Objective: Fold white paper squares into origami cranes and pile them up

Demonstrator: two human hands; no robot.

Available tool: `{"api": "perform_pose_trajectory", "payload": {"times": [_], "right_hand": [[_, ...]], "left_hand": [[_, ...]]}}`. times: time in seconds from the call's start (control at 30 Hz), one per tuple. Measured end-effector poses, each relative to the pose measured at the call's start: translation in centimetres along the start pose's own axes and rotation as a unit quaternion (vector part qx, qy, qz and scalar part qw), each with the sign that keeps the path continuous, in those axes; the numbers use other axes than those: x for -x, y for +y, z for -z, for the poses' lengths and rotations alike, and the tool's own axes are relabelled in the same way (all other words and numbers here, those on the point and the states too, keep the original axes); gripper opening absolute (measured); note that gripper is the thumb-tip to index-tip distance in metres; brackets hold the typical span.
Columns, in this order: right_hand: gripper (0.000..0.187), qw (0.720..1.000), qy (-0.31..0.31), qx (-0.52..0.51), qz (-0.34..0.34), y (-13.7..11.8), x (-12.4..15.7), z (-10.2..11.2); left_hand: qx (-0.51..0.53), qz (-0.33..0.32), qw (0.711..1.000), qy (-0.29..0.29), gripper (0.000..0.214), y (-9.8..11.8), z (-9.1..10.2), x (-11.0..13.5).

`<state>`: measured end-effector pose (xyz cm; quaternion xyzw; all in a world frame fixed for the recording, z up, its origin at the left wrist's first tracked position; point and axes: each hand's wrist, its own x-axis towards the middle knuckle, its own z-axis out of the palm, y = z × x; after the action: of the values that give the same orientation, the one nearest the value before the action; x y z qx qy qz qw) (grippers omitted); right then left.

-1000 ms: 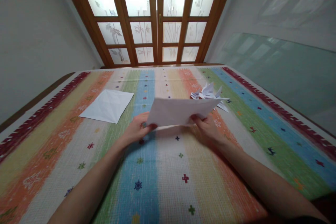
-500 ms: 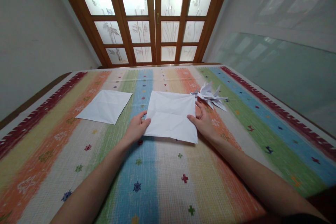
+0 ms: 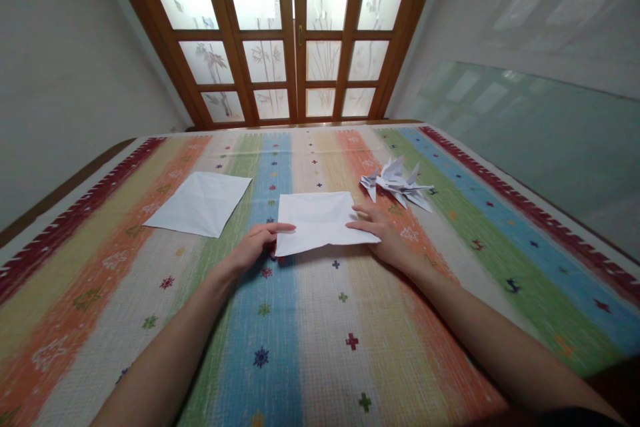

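A white sheet of paper (image 3: 320, 220) lies flat on the striped tablecloth (image 3: 310, 333), creased across its middle. My left hand (image 3: 257, 247) rests at the sheet's left near corner, fingers stretched out, with the fingertips on the paper's edge. My right hand (image 3: 380, 230) lies flat on the sheet's right edge, fingers spread. Neither hand grips anything.
A second white creased sheet (image 3: 200, 202) lies to the left on the cloth. Folded white paper figures (image 3: 397, 183) sit in a small pile just beyond my right hand. Wooden doors with frosted glass (image 3: 295, 33) stand behind the table's far edge.
The sheet, held up off the table a second ago, has been laid down flat. Both hands have let go of it and now rest with flat fingers on its edges.
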<state>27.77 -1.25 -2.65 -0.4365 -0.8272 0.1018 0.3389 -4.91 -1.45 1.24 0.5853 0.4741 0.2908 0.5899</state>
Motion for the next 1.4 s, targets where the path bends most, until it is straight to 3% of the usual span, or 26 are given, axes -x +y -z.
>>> {"api": "perform_pose_trajectory", "payload": {"times": [0.07, 0.13, 0.27, 0.33, 0.4, 0.5, 0.57, 0.63, 0.73, 0.8, 0.87, 0.97, 1.03, 1.1, 1.23, 1.4], "right_hand": [[0.024, 0.999, -0.018, -0.025, 0.013, 0.2, -0.1, 0.1], [0.026, 0.998, -0.034, -0.06, 0.004, 0.1, -0.2, 0.2], [0.026, 0.988, -0.05, -0.118, -0.085, -1.1, -0.1, 0.3], [0.026, 0.979, -0.044, -0.14, -0.139, -2.0, 0.0, 0.2], [0.027, 0.969, -0.027, -0.164, -0.182, -2.7, 0.0, 0.1], [0.051, 0.956, -0.011, -0.187, -0.227, -3.4, -0.1, -0.1], [0.067, 0.957, -0.011, -0.162, -0.242, -3.5, -0.2, -0.2], [0.074, 0.969, -0.002, -0.097, -0.226, -3.4, -0.2, -0.4], [0.069, 0.985, 0.02, 0.024, -0.167, -3.2, -0.1, -0.7], [0.064, 0.989, 0.009, 0.079, -0.124, -3.3, -0.2, -1.0], [0.065, 0.99, -0.043, 0.107, -0.079, -3.5, -0.4, -1.2], [0.071, 0.976, -0.184, 0.119, -0.022, -3.8, -1.1, -1.5], [0.071, 0.96, -0.255, 0.12, -0.004, -4.0, -1.7, -1.7], [0.068, 0.949, -0.288, 0.127, 0.003, -4.1, -2.2, -2.0], [0.065, 0.953, -0.261, 0.156, 0.004, -4.0, -2.7, -2.7], [0.082, 0.962, -0.207, 0.179, -0.016, -2.2, -1.7, -2.1]], "left_hand": [[-0.108, -0.06, 0.992, 0.007, 0.052, 0.0, 0.4, 0.1], [-0.227, -0.133, 0.964, 0.044, 0.051, 0.0, 0.6, 0.2], [-0.33, -0.231, 0.911, 0.092, 0.032, -0.1, 0.4, 0.1], [-0.327, -0.23, 0.911, 0.104, 0.018, -0.3, 0.2, 0.0], [-0.31, -0.187, 0.924, 0.122, 0.02, -0.6, 0.0, -0.3], [-0.277, -0.11, 0.941, 0.159, 0.031, -0.9, -0.4, -0.5], [-0.297, -0.079, 0.932, 0.191, 0.037, -0.8, -0.9, -0.5], [-0.374, -0.071, 0.894, 0.237, 0.057, -0.4, -1.4, -0.4], [-0.532, -0.12, 0.793, 0.273, 0.078, 0.2, -2.5, -0.3], [-0.607, -0.168, 0.746, 0.215, 0.074, 0.4, -3.2, -0.6], [-0.647, -0.189, 0.729, 0.119, 0.066, 0.3, -3.8, -1.3], [-0.656, -0.15, 0.739, 0.013, 0.063, 0.0, -4.5, -2.5], [-0.647, -0.126, 0.752, -0.015, 0.063, -0.3, -4.8, -3.1], [-0.64, -0.121, 0.759, -0.016, 0.063, -0.5, -4.9, -3.4], [-0.625, -0.124, 0.77, 0.02, 0.066, -0.6, -4.7, -3.2], [-0.608, -0.089, 0.787, 0.055, 0.081, -0.7, -3.8, -3.0]]}}
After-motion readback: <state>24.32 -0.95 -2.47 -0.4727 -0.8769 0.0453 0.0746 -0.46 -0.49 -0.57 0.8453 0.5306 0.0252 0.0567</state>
